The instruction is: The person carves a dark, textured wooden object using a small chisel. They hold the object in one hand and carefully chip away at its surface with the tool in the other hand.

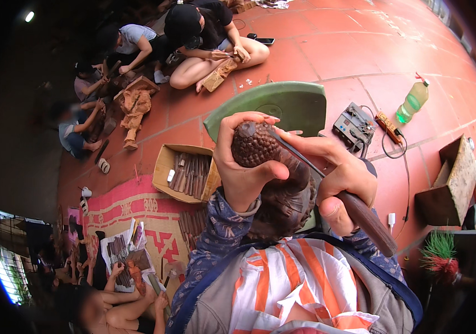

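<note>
Far left, other people sit on the red tile floor (327,50) w/ carvings in their laps; one at bottom left works beside a paper sheet of tools (120,249) on a red patterned mat (137,209). Next, an open cardboard box (163,167) holds a row of wood-handled chisels (189,173); more chisels lie loose just below it on the mat. Center: the left hand (243,167) is closed around the top of a dark wooden carved head (274,178), bumpy crown up, resting against the person's chest. A green plastic stool (282,103) sits right behind it, partly hidden by both hands. The right hand (341,183) grips a chisel (332,183), blade tip on the carving's side. Further right: a grey power box (354,125) w/ cables, a green-tinted plastic bottle (413,101), prob. half full, then a wooden block (457,178) near the rim.
</note>
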{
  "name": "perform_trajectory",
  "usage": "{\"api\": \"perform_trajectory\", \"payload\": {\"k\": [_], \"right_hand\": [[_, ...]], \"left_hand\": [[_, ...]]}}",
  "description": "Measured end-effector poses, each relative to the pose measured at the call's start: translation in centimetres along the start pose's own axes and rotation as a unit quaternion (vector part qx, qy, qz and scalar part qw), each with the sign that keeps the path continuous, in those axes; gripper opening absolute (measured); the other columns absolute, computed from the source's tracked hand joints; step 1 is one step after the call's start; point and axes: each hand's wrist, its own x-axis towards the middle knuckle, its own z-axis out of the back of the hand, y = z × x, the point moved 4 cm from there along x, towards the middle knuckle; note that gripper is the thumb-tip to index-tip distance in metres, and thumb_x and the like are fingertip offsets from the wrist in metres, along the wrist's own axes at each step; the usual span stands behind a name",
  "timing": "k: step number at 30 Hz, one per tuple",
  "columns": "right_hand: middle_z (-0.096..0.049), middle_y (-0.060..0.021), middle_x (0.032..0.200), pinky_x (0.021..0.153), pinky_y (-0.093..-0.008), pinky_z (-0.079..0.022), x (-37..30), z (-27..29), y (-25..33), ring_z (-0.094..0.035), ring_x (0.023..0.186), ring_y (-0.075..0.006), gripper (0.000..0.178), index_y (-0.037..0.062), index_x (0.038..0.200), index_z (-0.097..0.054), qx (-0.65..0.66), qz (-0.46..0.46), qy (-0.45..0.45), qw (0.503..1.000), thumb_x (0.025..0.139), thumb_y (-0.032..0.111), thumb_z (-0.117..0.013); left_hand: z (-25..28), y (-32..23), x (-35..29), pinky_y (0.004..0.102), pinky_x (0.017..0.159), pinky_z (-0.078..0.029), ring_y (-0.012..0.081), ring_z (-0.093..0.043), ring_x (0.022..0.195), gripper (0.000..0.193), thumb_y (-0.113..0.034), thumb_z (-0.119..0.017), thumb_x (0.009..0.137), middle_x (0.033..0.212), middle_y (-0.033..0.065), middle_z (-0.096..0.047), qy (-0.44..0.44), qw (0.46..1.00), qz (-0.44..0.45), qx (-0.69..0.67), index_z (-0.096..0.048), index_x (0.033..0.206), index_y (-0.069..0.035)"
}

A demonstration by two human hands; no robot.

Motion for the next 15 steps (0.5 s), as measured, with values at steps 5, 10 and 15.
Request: {"api": "perform_trajectory", "payload": {"k": [5,10,15], "right_hand": [[-0.046,-0.0414,0.122,0.101,-0.0517,-0.038,-1.1,-0.6,-1.1,-0.047,0.12,-0.0513,0.033,-0.0034,0.071,-0.051,0.024,0.013,0.032,0.999,0.091,0.021,-0.06],[-0.044,-0.0389,0.126,0.102,-0.0597,-0.033,-1.6,-1.3,-1.5,-0.045,0.12,-0.0539,0.033,0.0014,0.075,-0.051,-0.059,0.037,0.071,0.995,0.091,0.029,-0.061],[-0.045,-0.0405,0.124,0.102,-0.0577,-0.034,-1.2,-1.5,-1.2,-0.047,0.119,-0.0537,0.035,-0.0002,0.073,-0.049,-0.08,0.028,0.069,0.994,0.091,0.028,-0.061]], "left_hand": [[0.0,0.1,-0.2,0.0303,0.086,-0.049,0.0164,-0.06,0.095,0.077,-0.039,-0.089,0.056,0.109,0.0123,-0.059,-0.002,1.0,0.01,-0.006,-0.049,0.111,-0.002],[0.1,0.1,0.0,0.0304,0.084,-0.05,0.0179,-0.06,0.095,0.077,-0.039,-0.089,0.058,0.109,0.0135,-0.057,0.011,1.0,-0.011,0.002,-0.048,0.111,-0.001],[0.3,0.2,0.0,0.0309,0.084,-0.05,0.0187,-0.06,0.095,0.077,-0.041,-0.087,0.059,0.109,0.0145,-0.057,0.018,1.0,-0.016,0.01,-0.048,0.111,-0.001]]}}
